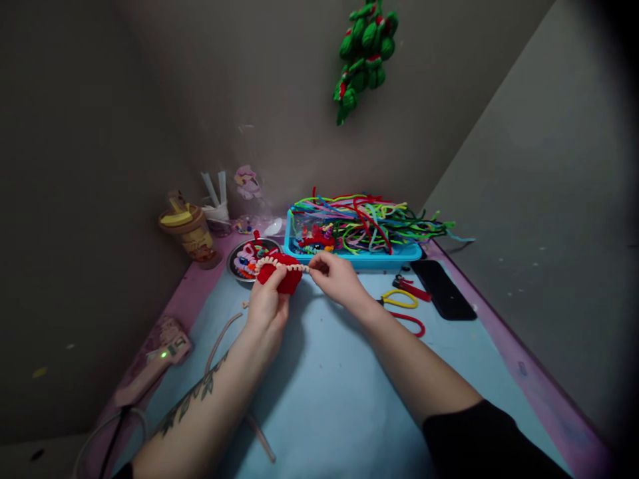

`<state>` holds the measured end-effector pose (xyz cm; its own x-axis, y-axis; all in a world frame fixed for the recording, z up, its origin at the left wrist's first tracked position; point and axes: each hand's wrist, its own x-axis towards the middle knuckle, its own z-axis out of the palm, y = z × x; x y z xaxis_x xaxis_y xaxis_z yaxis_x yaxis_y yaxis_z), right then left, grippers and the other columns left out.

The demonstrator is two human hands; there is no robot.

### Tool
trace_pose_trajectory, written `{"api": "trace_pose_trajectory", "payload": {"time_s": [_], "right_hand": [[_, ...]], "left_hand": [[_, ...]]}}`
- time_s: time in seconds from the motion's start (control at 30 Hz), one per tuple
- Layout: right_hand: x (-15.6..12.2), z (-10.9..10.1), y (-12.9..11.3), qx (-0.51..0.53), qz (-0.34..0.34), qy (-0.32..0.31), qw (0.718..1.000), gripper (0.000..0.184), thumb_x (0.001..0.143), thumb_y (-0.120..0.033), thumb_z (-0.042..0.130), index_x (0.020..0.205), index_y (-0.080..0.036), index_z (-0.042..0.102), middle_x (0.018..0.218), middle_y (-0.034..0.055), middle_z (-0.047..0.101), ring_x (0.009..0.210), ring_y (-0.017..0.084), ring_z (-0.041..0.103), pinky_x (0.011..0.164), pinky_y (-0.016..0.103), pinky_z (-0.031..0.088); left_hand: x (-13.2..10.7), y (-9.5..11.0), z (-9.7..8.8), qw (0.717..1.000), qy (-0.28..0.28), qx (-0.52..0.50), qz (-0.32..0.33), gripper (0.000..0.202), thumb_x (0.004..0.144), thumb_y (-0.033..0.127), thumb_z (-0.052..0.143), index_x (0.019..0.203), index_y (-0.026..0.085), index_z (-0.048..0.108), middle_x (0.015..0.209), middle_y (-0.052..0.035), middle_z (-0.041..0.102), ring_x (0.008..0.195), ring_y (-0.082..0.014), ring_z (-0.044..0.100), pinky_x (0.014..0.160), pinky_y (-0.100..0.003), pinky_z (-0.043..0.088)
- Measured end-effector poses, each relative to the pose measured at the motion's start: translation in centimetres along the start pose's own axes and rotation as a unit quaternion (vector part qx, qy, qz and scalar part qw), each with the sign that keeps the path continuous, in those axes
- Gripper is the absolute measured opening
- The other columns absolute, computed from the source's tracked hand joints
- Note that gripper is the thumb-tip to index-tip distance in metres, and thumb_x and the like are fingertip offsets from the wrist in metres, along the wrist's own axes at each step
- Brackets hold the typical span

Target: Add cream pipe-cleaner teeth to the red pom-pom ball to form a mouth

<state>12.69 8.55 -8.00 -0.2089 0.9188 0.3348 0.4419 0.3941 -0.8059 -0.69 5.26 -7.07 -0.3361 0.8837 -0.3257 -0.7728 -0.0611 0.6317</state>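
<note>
A red fuzzy piece (289,282) is gripped in my left hand (268,301), above the blue table top. Across its upper side runs a cream-coloured bumpy strip (294,267), which my left thumb presses down. My right hand (333,274) pinches the strip's right end between thumb and fingertips. What the strip is made of is too small to tell. Just behind my left hand stands a round metal bowl (232,267) with colourful fuzzy pieces in it. Part of the bowl is hidden by the red piece.
A blue tray (399,253) heaped with pipe cleaners (369,219) stands at the back. To the right lie yellow-and-red-handled scissors (402,299), a red-handled tool (415,290) and a black phone (444,291). A glue gun (157,366), a loose pink-beige strand (219,339) and a decorated cup (194,234) are on the left.
</note>
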Motion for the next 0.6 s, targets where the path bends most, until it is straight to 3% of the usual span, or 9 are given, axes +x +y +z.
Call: {"api": "trace_pose_trajectory", "payload": {"time_s": [0.13, 0.3, 0.6], "right_hand": [[-0.1, 0.8, 0.3, 0.061, 0.066, 0.016, 0.996, 0.002, 0.071, -0.02, 0.056, 0.069, -0.021, 0.055, 0.061, -0.0033, 0.059, 0.057, 0.014, 0.057, 0.055, 0.025, 0.044], [-0.2, 1.6, 0.3, 0.172, 0.132, -0.049, 0.975, 0.007, 0.067, -0.02, 0.057, 0.069, -0.022, 0.05, 0.055, -0.0053, 0.056, 0.052, 0.014, 0.058, 0.053, 0.025, 0.046], [-0.2, 1.9, 0.5, 0.213, 0.127, -0.054, 0.967, 0.01, 0.063, -0.02, 0.06, 0.069, -0.02, 0.052, 0.057, -0.0056, 0.058, 0.051, 0.011, 0.054, 0.05, 0.022, 0.043]], "left_hand": [[-0.3, 0.1, 0.2, 1.0, -0.014, -0.006, 0.004, 0.023, 0.069, -0.001, 0.067, 0.086, 0.014, 0.066, 0.078, -0.0021, 0.072, 0.068, -0.0126, 0.067, 0.073, -0.025, 0.054], [-0.7, 0.3, 0.5, 1.0, -0.011, -0.013, -0.001, 0.021, 0.072, -0.002, 0.063, 0.085, 0.014, 0.066, 0.075, -0.0013, 0.071, 0.067, -0.0118, 0.067, 0.071, -0.023, 0.054], [-1.0, 0.2, 0.5, 1.0, -0.021, -0.012, 0.005, 0.025, 0.068, -0.001, 0.068, 0.085, 0.016, 0.067, 0.077, -0.0009, 0.072, 0.07, -0.0127, 0.068, 0.072, -0.024, 0.054]]}}
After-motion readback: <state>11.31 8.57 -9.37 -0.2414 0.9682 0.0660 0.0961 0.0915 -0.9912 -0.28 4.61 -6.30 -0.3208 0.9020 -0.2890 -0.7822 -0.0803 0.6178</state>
